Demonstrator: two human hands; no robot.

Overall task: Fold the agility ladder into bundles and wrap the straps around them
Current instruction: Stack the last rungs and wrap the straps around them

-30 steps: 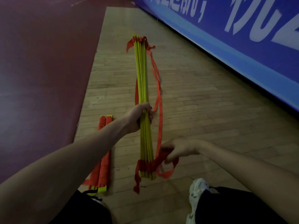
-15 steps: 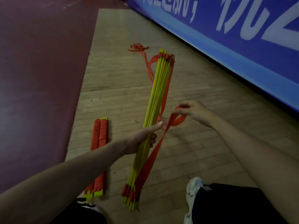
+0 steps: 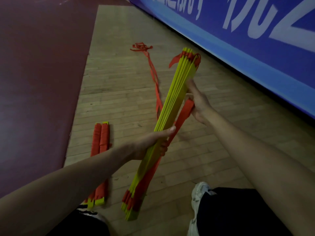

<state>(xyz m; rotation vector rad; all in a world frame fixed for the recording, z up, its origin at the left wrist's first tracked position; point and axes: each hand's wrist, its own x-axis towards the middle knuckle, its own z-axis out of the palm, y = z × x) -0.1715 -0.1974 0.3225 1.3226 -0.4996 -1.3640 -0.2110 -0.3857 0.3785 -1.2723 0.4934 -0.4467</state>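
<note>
Head view, item: yellow rung bundle [image 3: 173, 103], held tilted above the wooden floor [image 3: 119, 92], in front of the knees. Left hand [image 3: 150, 142] clamped round its middle, thumb on top, fingers curled beneath. Right hand [image 3: 199, 103] higher up, gripping the red strap [image 3: 183, 115] beside the stack. Rungs judged light, stiff and prone to fanning; strap limp, wants tension. Best hold: mid-stack. Wrapped bundle [image 3: 100, 147] lies on the floor to the left.

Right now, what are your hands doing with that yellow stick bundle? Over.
Left hand grips yellow plastic rung bundle mid-length. Right hand holds red fabric strap beside it. Strap tail trails on wooden floor.
</note>
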